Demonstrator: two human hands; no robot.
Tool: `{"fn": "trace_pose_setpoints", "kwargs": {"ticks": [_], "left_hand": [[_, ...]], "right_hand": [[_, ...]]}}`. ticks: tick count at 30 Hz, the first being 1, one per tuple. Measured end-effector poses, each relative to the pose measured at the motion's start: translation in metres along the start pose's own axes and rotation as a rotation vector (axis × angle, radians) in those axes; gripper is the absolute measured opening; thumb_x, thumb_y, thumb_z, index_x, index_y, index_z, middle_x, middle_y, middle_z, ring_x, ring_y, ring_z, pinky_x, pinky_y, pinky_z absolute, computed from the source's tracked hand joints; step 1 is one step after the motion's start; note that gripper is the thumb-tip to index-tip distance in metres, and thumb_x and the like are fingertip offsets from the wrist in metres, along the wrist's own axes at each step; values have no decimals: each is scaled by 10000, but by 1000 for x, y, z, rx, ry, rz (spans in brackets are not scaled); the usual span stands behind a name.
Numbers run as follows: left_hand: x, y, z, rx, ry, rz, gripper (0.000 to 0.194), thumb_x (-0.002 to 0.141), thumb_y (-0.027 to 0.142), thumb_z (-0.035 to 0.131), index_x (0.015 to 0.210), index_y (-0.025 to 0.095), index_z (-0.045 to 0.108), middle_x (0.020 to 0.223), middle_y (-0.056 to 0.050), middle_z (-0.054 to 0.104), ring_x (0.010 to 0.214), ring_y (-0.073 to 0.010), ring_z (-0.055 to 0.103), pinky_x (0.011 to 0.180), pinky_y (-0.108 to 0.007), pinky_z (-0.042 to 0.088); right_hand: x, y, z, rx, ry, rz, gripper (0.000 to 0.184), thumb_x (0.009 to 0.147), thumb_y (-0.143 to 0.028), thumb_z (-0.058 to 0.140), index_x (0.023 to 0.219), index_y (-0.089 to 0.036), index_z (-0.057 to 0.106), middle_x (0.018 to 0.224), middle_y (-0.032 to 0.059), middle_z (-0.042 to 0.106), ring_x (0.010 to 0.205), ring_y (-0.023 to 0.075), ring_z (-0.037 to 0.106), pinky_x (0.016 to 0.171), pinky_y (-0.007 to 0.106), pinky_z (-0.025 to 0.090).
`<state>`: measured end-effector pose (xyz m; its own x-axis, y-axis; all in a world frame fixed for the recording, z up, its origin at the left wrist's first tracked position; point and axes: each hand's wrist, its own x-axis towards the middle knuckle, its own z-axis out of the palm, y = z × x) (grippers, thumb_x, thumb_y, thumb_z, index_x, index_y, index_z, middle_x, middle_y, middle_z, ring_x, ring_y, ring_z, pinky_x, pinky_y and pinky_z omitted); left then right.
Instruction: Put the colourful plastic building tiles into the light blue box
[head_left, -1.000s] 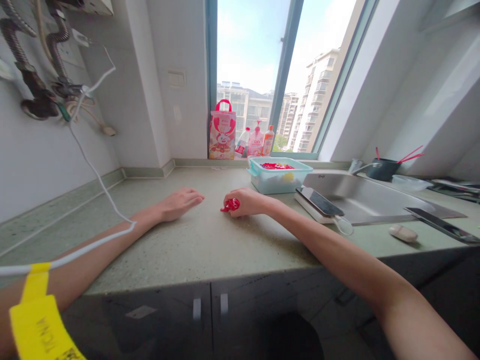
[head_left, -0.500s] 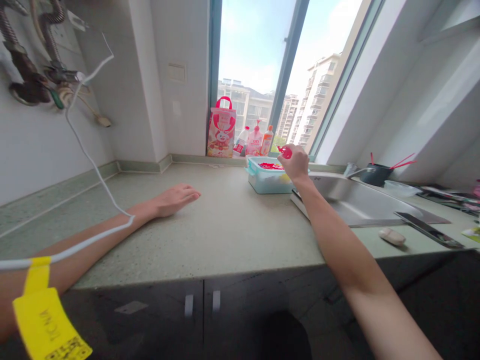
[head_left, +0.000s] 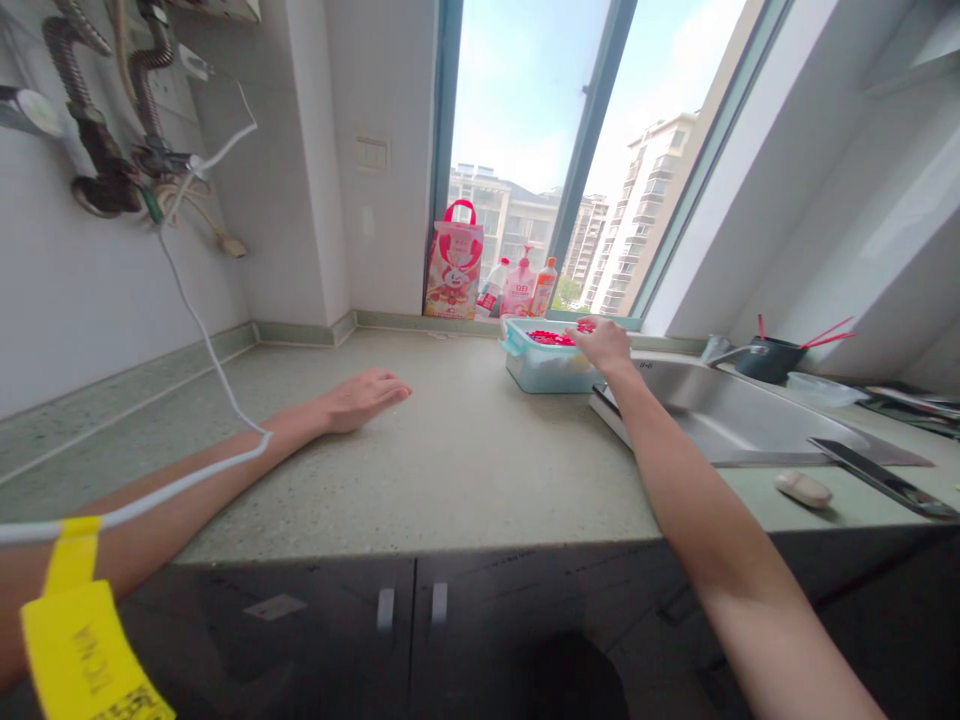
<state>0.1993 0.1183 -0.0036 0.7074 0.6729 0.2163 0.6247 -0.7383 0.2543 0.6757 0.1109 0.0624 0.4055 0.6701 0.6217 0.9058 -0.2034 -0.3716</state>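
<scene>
My right hand [head_left: 606, 346] is at the right end of a light-blue plastic container [head_left: 551, 374], with fingertips over its rim. Pinched in the fingers is a small red piece [head_left: 586, 326], its exact kind too small to make out. More red pieces [head_left: 550, 338] fill the top of the container, and something yellowish shows inside. My left hand [head_left: 367, 399] rests on the pale green countertop [head_left: 450, 460], fingers stretched out and lying close together, holding nothing.
Right of the container is a steel sink [head_left: 720, 410] with a dark cup [head_left: 771, 360] behind it. A bar of soap [head_left: 804, 489] lies before the sink. Pink bottles [head_left: 519, 288] and a pink bag [head_left: 455, 270] line the window. A white cable [head_left: 217, 370] crosses my left forearm.
My right hand has lowered with the red piece, from above the container to its rim. The view has shifted slightly; my left hand stays on the countertop.
</scene>
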Motion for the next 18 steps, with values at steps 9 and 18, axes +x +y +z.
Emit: {"fn": "trace_pose_setpoints", "kwargs": {"ticks": [9,18], "left_hand": [[-1,1,-1,3,6,27,655,1047,627,265,1311,224,709,1330,-106,669,1262,-295,577,1134,-424,394],[0,-2,1,11,-5,18,689,1048,645,244,1330,208,696,1354,-121,654,1276,-298,565,1141,-430,387]], "right_hand": [[-9,-6,-9,-102,-63,95,507,981,-595,489,1142,-238,811,1139,161,765,1116,361,684,1004,513,496],[1,12,-1,-127,-209,186,617,930,-635,496,1360,-237,686,1441,208,575,1375,396,495,1101,569,436]]}}
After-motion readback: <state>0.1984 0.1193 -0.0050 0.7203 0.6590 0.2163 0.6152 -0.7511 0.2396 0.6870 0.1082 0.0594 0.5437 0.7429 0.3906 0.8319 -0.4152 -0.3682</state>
